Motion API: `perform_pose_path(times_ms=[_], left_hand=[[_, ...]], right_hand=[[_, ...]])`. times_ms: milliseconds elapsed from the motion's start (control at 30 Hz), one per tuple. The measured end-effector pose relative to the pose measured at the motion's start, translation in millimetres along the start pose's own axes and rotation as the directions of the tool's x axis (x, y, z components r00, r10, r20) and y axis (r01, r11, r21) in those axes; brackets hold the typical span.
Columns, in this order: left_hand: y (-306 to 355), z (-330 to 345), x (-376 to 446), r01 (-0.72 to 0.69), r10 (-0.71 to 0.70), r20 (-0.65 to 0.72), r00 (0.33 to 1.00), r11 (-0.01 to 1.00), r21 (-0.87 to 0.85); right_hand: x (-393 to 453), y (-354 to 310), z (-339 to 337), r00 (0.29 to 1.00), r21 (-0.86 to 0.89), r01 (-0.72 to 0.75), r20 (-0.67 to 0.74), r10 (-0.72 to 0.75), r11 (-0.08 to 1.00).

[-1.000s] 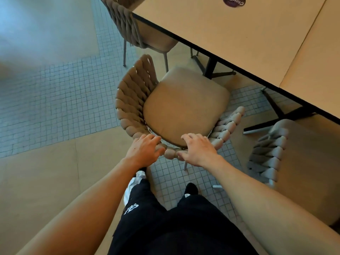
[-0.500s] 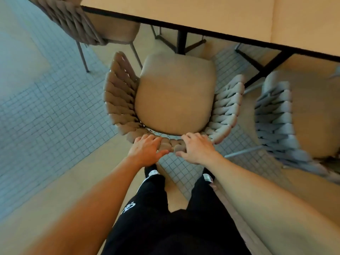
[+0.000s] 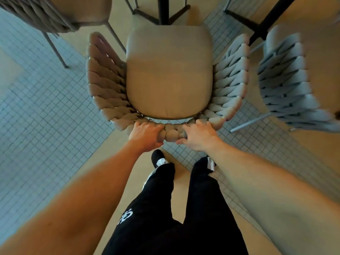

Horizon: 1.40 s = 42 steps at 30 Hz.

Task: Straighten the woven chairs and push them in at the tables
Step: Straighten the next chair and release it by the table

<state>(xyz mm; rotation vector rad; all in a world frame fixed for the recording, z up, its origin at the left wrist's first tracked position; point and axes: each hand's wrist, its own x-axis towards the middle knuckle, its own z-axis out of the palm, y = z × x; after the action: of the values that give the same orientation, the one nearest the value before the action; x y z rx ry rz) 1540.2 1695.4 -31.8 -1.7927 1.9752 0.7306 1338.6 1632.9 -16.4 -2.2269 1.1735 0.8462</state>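
While my left hand (image 3: 145, 134) and right hand (image 3: 197, 136) both clamp top rail of woven chair (image 3: 168, 74), fingers curled over weave, chair sits square before me, seat front at black table base (image 3: 161, 11). Floor (image 3: 46, 116): small blue-grey mosaic tile, crossed by tan bands. Second woven chair (image 3: 287, 80) just right, third (image 3: 55, 13) upper left. My black trousers (image 3: 165, 208) below.

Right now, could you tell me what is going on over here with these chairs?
A person stands behind the middle woven chair, with the left hand and right hand both curled over the top of its backrest. The chair faces a black table base, its seat front close to that base. Another woven chair stands close on the right, and a third to the upper left. The tabletop is out of view, so how far in the chair sits is unclear.
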Motion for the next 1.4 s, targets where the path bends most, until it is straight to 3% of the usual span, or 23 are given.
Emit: perform_pose_path(times_ms=[333,933,1400], left_hand=[[35,6,-23,-0.031,0.022,0.083,0.996,0.993,0.111],[83,-49,62,-0.002,0.002,-0.052,0.999,1.000,-0.007],[99,-71,103,0.029,-0.030,-0.035,0.999,0.999,-0.034]], right_hand=[[-41,5,25,0.999,0.028,-0.017,0.047,0.016,0.999],[-11,106,-39,1.000,-0.020,-0.011,0.021,0.011,1.000],[9,143,-62,0.999,-0.047,-0.015,0.030,0.017,0.999]])
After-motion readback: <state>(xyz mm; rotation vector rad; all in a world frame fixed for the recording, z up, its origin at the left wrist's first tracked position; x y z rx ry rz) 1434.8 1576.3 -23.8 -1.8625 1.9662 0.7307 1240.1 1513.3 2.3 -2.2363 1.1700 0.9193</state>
